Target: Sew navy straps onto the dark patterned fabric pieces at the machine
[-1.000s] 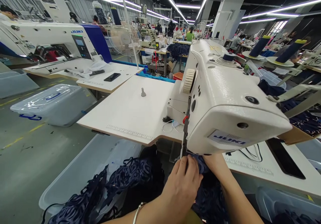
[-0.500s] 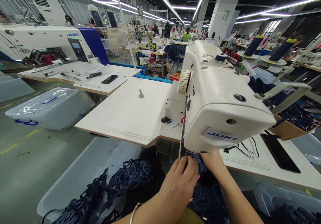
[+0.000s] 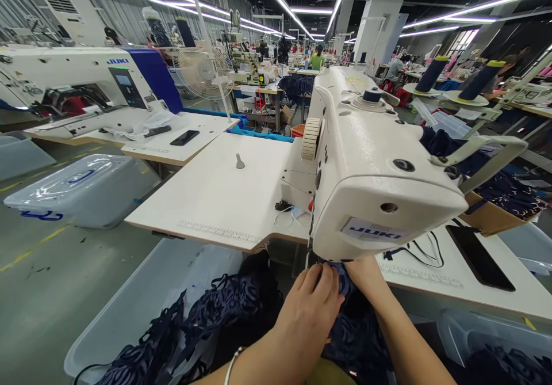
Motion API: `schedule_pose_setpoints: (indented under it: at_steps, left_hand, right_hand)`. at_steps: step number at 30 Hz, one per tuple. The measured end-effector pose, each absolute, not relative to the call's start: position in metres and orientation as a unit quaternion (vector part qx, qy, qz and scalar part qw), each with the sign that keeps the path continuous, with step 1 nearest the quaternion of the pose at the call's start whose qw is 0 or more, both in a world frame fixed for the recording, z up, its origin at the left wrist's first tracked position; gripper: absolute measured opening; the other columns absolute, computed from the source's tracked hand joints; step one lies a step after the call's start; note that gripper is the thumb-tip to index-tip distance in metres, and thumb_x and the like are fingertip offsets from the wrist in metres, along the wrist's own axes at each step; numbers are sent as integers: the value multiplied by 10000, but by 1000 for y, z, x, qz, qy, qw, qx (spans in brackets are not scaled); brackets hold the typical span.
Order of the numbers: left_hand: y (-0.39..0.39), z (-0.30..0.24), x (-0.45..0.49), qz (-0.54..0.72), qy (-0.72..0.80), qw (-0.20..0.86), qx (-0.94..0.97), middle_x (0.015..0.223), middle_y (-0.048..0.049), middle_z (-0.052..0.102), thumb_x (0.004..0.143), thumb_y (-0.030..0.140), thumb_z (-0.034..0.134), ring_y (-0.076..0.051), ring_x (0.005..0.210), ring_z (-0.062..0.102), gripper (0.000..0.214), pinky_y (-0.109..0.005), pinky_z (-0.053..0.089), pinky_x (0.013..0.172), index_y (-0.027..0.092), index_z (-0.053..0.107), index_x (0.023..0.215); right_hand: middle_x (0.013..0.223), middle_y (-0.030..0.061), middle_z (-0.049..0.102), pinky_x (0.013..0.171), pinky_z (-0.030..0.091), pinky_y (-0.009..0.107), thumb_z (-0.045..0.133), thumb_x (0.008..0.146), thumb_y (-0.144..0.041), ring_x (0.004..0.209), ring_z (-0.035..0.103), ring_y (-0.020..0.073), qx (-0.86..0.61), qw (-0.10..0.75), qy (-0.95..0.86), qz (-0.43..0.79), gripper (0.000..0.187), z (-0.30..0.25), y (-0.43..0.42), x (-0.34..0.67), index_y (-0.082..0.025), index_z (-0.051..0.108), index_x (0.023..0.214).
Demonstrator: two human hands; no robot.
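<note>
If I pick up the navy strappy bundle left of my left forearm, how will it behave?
The navy bundle looks floppy, since its narrow strips droop and curl. It might tangle, as loops overlap. It seems unlikely to roll, being slumped and irregular.

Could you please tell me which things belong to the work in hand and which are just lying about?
Apparently in use:
navy fabric, touching the left grip; right grip close by, partly hidden
nearest sewing machine, its head above both

Apparently lying about:
black phone-like slab, right of the machine
grey piece, left of the machine
smaller black phone, on the neighbouring table
</note>
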State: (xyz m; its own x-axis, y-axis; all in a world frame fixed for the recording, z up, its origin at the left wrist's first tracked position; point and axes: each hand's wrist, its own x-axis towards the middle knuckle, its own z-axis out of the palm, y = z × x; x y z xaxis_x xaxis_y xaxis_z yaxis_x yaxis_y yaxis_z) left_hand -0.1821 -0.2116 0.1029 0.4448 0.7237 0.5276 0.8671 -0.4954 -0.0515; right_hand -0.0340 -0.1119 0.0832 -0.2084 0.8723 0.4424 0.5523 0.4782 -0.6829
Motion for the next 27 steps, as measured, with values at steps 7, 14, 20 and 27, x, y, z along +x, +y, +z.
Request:
schedule_pose_setpoints:
  at_steps: [7, 14, 20, 27]
  left_hand:
    - [-209, 103, -181, -235, -475, 162, -833, 1144, -75, 599, 983, 257, 374, -217, 1051, 532, 335, -334, 444, 909, 77, 571, 1187]
    - [-211, 101, -180, -224, -475, 169, -834, 1159, -79, 607, 971, 284, 433, -221, 1080, 537, 335, -341, 450, 906, 90, 558, 1213]
    - [-209, 103, -181, -231, -470, 176, -833, 1162, -84, 619, 983, 269, 386, -223, 1070, 553, 330, -342, 463, 900, 91, 574, 1188]
    - [-213, 81, -194, -398, -490, 79, -771, 1139, -96, 614, 966, 297, 431, -236, 1067, 569, 283, -373, 496, 898, 171, 556, 1187]
  right_hand:
    - [855, 81, 756, 930, 509, 450, 473, 778, -200, 1020, 649, 296, -463, 388, -776, 180, 250, 78, -106, -29, -236, 719, 784]
    - [835, 97, 752, 903, 520, 472, 483, 774, -200, 1017, 643, 321, -470, 379, -776, 179, 241, 74, -106, -27, -235, 722, 787]
    - [868, 92, 755, 896, 523, 468, 491, 779, -216, 1024, 643, 325, -457, 387, -774, 206, 236, 74, -103, -30, -233, 724, 806]
    - [975, 78, 738, 810, 561, 354, 431, 831, -198, 937, 672, 238, -451, 429, -744, 241, 312, 91, -112, -43, -210, 728, 925]
